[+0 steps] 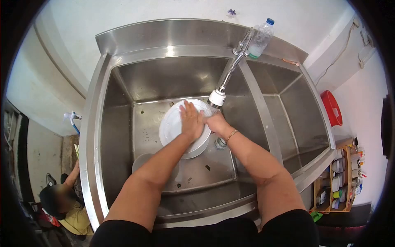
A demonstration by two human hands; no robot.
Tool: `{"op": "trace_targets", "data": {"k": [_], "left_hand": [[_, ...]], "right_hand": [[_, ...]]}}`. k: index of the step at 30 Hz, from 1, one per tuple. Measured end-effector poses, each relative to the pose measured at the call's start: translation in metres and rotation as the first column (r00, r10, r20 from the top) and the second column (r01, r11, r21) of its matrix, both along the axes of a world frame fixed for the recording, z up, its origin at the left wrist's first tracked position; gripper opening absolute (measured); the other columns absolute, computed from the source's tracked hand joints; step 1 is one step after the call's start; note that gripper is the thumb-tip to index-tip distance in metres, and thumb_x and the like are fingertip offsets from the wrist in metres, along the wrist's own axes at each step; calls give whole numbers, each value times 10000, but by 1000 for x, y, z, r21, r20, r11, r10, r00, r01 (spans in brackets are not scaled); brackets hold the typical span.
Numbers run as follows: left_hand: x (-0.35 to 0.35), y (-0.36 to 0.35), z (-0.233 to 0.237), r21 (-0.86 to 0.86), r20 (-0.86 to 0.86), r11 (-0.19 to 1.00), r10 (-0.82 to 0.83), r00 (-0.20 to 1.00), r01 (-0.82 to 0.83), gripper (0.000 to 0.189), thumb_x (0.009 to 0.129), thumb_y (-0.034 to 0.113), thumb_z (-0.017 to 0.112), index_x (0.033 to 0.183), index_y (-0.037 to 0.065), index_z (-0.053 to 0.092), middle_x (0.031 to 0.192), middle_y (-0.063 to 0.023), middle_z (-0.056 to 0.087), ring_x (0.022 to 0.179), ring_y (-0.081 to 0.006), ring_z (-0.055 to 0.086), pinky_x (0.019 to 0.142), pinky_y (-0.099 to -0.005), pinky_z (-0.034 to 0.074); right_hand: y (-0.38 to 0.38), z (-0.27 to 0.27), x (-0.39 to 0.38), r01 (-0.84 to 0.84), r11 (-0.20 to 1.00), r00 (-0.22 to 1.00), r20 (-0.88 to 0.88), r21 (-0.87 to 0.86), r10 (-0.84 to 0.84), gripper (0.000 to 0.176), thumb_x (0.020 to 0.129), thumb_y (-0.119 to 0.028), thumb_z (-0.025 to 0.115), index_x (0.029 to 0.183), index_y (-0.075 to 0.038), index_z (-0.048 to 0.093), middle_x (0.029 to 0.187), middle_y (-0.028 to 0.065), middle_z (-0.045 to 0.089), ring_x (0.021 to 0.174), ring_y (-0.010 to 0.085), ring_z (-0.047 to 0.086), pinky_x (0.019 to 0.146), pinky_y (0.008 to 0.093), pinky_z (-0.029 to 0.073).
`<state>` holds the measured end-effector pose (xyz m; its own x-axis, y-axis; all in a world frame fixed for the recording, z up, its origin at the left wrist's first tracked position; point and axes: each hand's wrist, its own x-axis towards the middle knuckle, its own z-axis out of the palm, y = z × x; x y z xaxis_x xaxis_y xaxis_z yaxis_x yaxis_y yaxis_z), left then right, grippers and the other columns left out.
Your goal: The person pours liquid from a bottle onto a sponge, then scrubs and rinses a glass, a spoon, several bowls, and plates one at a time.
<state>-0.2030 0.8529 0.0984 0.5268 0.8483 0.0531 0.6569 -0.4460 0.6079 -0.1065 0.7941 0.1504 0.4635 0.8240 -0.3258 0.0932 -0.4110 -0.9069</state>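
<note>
White plates [170,123] lie stacked in the large steel basin. My left hand [191,120] rests flat on the top plate, palm down with its fingers stretched out. My right hand [217,124], a bracelet at its wrist, is closed at the right edge of the plates, just under the white tap head [217,98]; what its fingers hold, if anything, is hidden. Water seems to run from the tap beside both hands. A round grey dish [144,161] sits partly behind my left forearm.
A second basin [294,111] adjoins on the right. A plastic bottle [261,38] stands on the back ledge beside the flexible tap hose [238,57]. A red basin [331,108] and a shelf of dishes [338,181] are at the right. Another person [66,206] is low at the left.
</note>
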Motion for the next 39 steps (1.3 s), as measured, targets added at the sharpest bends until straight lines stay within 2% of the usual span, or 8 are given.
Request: {"op": "trace_targets", "data": {"k": [6,9,19,23,25,30,36,39], "left_hand": [[1,-23,2,-448,662,749,-89,744,488,604,937,393,192,1379,-15,139,1460,-179,47,1343,-357,-3,1083,-437,14],[-5,1,-2,102,13,992,-78,997,77,576,930,360,215,1384,10,159,1455,-184,61,1327,-412,15,1079,-465,39],[-29,36,-14,438,-76,898,-15,997,47,569,885,448,351,1294,53,378,1345,-218,332,1276,-375,247,1064,-458,135],[-83,49,21,28,-155,981,194,969,-192,630,776,500,558,1060,-63,540,1030,-209,575,972,-323,560,863,-446,433],[-108,68,11,-821,-41,541,264,964,-183,527,786,338,627,1103,-67,511,1062,-199,572,968,-307,577,856,-417,465],[-116,72,-18,-867,495,317,459,738,384,450,801,152,626,1161,-65,463,1088,-193,563,977,-299,577,854,-435,475],[-93,66,-17,-858,502,434,601,622,273,490,798,220,641,1159,-61,465,1052,-200,571,897,-307,600,766,-454,505],[-88,69,-22,-873,447,437,535,717,219,586,803,383,617,1157,-60,470,1030,-203,576,857,-308,609,734,-456,506]], "right_hand": [[-7,-8,7,30,999,985,-169,-38,-36,278,774,-71,584,1008,74,547,859,162,610,733,237,601,576,385,479],[-3,-6,1,-49,999,991,-123,-13,47,294,764,-26,561,1042,68,536,881,158,609,748,238,604,600,382,487],[-4,1,9,-128,991,978,-168,-22,123,261,742,-43,590,972,77,560,850,161,613,696,264,639,514,371,532],[-6,-6,15,-77,997,980,-184,-6,75,244,741,-79,635,945,47,590,816,132,624,677,232,636,516,335,524],[-11,3,15,-21,1000,956,-292,3,21,256,752,-81,645,967,45,588,843,128,627,714,217,626,581,329,515],[-5,-37,15,92,990,911,-411,110,-38,246,784,-95,639,988,33,589,860,114,635,782,204,615,687,329,501],[-14,2,-7,49,990,740,670,-135,55,398,808,-198,581,1119,42,513,1094,205,563,1032,322,528,888,457,402],[-11,-24,-19,-213,962,130,971,-169,200,554,820,-273,524,1232,76,397,1308,269,359,1234,413,295,1023,469,236]]}}
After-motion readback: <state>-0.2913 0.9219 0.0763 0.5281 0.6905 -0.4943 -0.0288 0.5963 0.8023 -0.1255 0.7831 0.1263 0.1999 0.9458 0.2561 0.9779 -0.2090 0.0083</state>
